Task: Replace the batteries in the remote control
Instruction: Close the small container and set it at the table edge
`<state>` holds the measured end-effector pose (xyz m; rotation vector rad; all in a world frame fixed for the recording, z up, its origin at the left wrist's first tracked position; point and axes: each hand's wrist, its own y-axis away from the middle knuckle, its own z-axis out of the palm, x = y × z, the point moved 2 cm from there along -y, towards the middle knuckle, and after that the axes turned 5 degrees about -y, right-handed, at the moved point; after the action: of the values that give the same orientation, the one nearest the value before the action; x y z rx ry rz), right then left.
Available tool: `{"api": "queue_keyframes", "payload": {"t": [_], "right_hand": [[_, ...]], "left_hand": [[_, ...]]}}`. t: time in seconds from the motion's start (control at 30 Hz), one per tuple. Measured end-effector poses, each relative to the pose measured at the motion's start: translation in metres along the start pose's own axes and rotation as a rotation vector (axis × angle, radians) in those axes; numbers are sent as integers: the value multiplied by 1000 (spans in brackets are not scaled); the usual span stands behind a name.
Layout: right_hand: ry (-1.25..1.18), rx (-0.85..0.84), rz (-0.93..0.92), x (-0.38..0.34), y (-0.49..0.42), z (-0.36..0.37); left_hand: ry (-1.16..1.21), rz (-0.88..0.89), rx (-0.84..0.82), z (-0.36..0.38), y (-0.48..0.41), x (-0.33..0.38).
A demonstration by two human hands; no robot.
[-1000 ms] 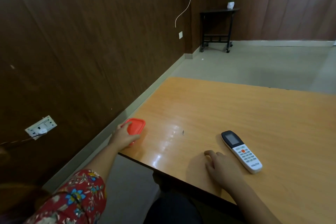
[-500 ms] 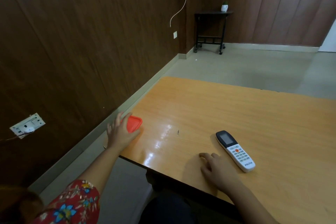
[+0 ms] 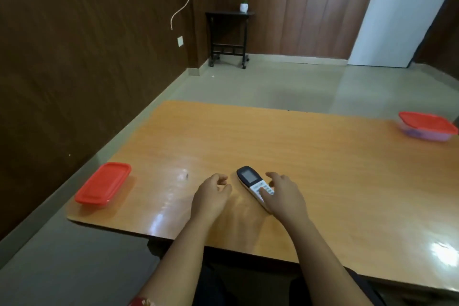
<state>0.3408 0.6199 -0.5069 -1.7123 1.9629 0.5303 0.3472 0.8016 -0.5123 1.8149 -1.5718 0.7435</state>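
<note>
On desk (image 3: 310,151), near front edge: remote control (image 3: 249,179) face up, lower end beneath spread right hand (image 3: 285,197); left hand (image 3: 211,195) just beside, loosely curled, holding nothing.

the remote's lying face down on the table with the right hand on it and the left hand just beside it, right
Not quite: the remote control lies face up, its screen and keypad showing in the head view. The rest holds: it is on the table, the right hand rests on its near end and the left hand is just beside it.
</note>
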Motion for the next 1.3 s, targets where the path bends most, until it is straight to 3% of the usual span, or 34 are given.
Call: {"api": "queue_keyframes", "payload": {"t": [0.17, 0.33, 0.5, 1.07, 1.3], "right_hand": [[243, -155, 34, 1, -12, 24], [176, 26, 115, 16, -26, 12], [-58, 220, 275, 40, -58, -16], [-51, 204, 327, 48, -96, -3], [16, 143, 342, 45, -82, -14]], "left_hand": [[-93, -17, -12, 16, -6, -2], [-172, 85, 16, 32, -9, 8], [-194, 140, 31, 46, -14, 15], [-207, 152, 25, 63, -24, 15], [-210, 173, 93, 55, -9, 26]]}}
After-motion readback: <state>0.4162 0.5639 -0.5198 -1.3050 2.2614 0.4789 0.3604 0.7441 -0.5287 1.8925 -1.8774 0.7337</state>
